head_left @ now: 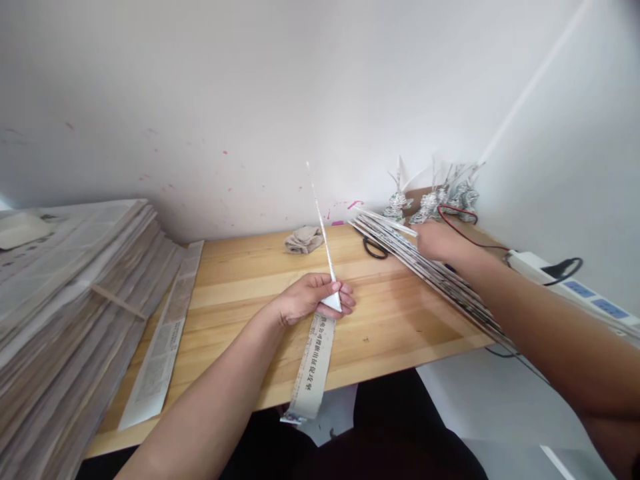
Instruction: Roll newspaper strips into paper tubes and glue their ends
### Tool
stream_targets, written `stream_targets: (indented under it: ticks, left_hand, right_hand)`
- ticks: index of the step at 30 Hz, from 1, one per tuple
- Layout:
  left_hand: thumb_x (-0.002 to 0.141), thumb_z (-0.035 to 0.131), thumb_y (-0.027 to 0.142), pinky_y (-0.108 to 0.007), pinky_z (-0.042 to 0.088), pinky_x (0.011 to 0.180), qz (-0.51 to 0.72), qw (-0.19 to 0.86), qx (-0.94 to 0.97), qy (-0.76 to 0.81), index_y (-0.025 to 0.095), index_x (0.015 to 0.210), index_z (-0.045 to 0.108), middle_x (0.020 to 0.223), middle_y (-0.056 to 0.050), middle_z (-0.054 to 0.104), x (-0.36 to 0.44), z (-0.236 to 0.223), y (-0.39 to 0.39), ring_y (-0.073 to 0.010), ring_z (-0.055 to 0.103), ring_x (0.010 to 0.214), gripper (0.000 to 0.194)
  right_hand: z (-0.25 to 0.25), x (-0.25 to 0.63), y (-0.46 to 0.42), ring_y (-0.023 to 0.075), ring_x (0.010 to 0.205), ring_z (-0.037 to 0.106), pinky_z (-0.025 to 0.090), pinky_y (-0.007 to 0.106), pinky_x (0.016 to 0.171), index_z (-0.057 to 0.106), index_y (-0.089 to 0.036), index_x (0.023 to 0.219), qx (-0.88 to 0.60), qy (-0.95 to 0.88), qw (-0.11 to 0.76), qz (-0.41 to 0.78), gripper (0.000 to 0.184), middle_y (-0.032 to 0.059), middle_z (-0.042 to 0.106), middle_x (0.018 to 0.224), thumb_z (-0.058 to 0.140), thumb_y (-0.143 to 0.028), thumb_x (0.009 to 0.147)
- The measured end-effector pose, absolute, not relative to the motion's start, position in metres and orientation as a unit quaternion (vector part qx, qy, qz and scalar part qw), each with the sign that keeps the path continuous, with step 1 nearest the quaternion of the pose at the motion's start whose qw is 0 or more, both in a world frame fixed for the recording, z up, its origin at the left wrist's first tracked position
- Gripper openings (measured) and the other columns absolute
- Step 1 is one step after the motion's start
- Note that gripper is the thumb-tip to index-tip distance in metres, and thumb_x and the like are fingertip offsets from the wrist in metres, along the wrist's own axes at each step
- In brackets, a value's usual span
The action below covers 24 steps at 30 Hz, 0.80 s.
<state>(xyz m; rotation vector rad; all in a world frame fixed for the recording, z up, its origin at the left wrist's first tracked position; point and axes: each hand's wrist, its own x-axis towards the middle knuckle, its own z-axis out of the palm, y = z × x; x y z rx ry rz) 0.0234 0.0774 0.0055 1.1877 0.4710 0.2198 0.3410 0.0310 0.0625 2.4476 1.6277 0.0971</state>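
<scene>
My left hand [320, 297] is closed on a newspaper strip [313, 373]. Its upper part is rolled into a thin pointed paper stick that rises toward the wall. Below the fingers the strip lies flat, printed side up, and droops over the table's front edge. Over on the right, my right hand [433, 240] is closed at a pile of rolled paper sticks [425, 267]. One pale paper stick [387, 220] on top of the pile runs up to its fingers. The fingertips are partly hidden.
A tall stack of newspaper strips [75, 300] stands at left, beside a loose strip [167, 347]. A crumpled cloth [304, 240] and black scissor handles [375, 248] lie at the back. Woven paper figures [435, 200] and a power strip [575, 287] are at right.
</scene>
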Motion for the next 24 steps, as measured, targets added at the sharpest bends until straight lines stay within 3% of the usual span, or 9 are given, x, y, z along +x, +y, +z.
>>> stream_targets:
  ticks: [12,20,24]
  left_hand:
    - [0.080,0.071,0.044,-0.033,0.054,0.073,0.096,0.802,0.550,0.213,0.008,0.103,0.068,0.097,-0.018,0.071,0.024,0.004,0.077,-0.0260,0.071,0.088,0.042]
    - [0.079,0.070,0.046,-0.033,0.054,0.074,0.097,0.795,0.558,0.216,0.010,0.103,0.068,0.099,-0.018,0.070,0.023,0.003,0.078,-0.0262,0.070,0.091,0.044]
    - [0.079,0.071,0.046,-0.034,0.054,0.074,0.101,0.796,0.555,0.220,0.009,0.103,0.068,0.098,-0.018,0.071,0.023,0.004,0.078,-0.0264,0.071,0.089,0.044]
  right_hand:
    - [0.034,0.369,0.016,0.0298,0.107,0.062,0.044,0.034,0.087,0.064,-0.006,0.119,0.861,0.501,0.074,0.036,0.038,0.0234,0.065,0.114,0.041,-0.014,0.089]
    - [0.018,0.366,0.020,0.0303,0.113,0.060,0.043,0.039,0.092,0.063,-0.006,0.117,0.866,0.499,0.029,0.020,0.049,0.0250,0.062,0.121,0.029,-0.036,0.098]
    - [0.018,0.364,0.017,0.0307,0.110,0.060,0.044,0.040,0.090,0.064,-0.007,0.115,0.866,0.499,0.009,0.038,0.051,0.0240,0.064,0.118,0.028,-0.039,0.098]
